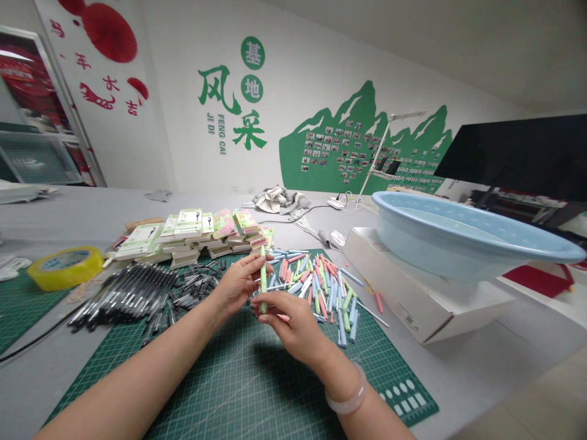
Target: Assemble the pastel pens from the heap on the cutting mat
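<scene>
A white painted wall (312, 49) spans twelve o'clock, bearing a green mountain mural (293, 165) dotted with small photographs. Red fan-shaped decorations (109, 30) sit at eleven o'clock, a white-framed doorway (72, 116) at ten, and a large black flat screen (518, 159) at two.

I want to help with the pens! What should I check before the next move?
Left hand gripping the green pen: ok.
Right hand holding a pink piece, and what that piece is: cannot tell.
Pastel pen pile within reach on the cutting mat: ok.
Black pens apart from the pastel pens: ok.
Blue basin fully on its white box: not ok, it overhangs.
</scene>
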